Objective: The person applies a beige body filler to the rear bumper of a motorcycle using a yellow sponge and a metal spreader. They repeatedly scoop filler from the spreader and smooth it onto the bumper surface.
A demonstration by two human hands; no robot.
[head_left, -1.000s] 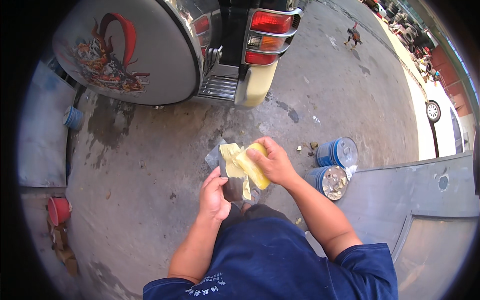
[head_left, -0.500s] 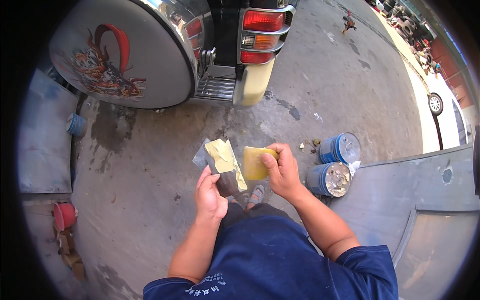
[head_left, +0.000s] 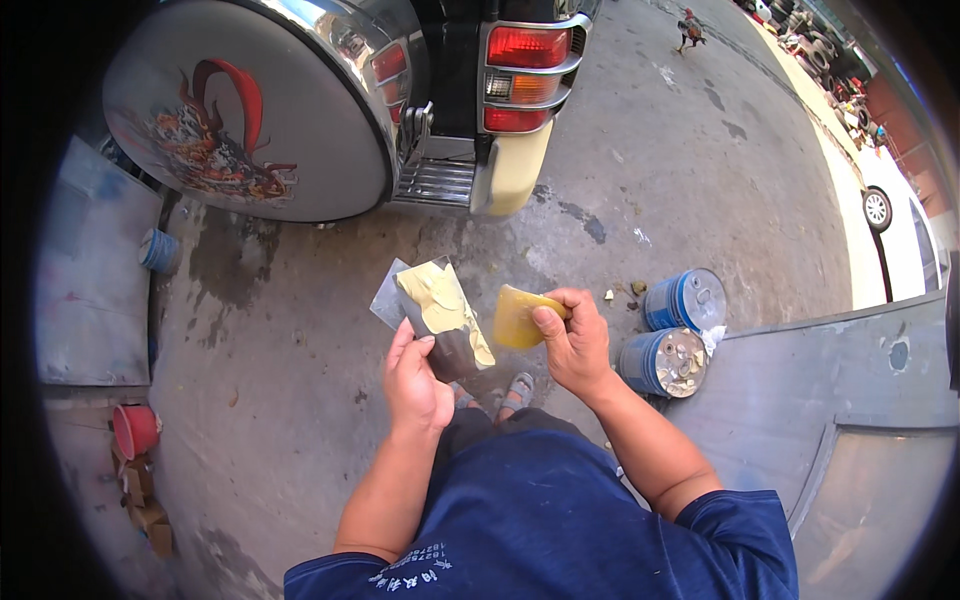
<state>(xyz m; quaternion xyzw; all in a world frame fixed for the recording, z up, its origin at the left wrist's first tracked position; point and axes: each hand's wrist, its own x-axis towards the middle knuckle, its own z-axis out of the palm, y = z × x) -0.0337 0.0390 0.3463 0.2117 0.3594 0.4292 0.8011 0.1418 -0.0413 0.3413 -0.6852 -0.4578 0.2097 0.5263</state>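
My left hand (head_left: 414, 385) is closed on a dark flat putty board (head_left: 452, 352), whose upper part carries a thick spread of pale yellow putty (head_left: 436, 297). A clear sheet or plate (head_left: 388, 296) sticks out at the board's left side. In my right hand (head_left: 578, 345) is a yellow, flexible-looking putty spreader (head_left: 521, 318), pinched by its right edge between thumb and fingers. The spreader is just right of the board, apart from it. Both are held in front of my body, above the floor.
Ahead stands a vehicle's rear with a spare-wheel cover (head_left: 250, 120), tail light (head_left: 525, 75) and cream-coloured bumper corner (head_left: 508, 178). Two blue drums (head_left: 655, 362) stand at the right beside a grey panel (head_left: 800, 370). A red bucket (head_left: 136, 430) is at left; a rooster (head_left: 690, 30) is far off.
The board in my left hand has tilted and shifted slightly up. My right hand has moved a little to the right with the spreader, widening the gap between the two.
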